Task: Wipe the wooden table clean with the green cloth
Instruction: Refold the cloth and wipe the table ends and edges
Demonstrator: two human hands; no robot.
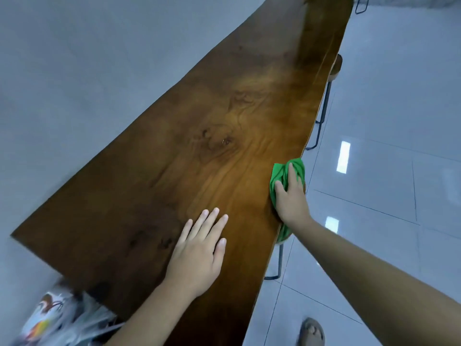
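A long, dark wooden table (199,151) runs from the near left to the far upper right. My right hand (290,201) presses a crumpled green cloth (280,172) onto the table's right edge; part of the cloth hangs over the edge below my wrist. My left hand (199,250) lies flat on the wood, palm down, fingers spread slightly, holding nothing, a little to the left of the cloth.
A grey wall borders the table's left side. Glossy white floor tiles (386,171) lie to the right. Stools with dark metal legs (321,116) stand under the right edge. A blurred plastic bag (57,320) sits at the near left corner. My sandalled foot (311,332) shows below.
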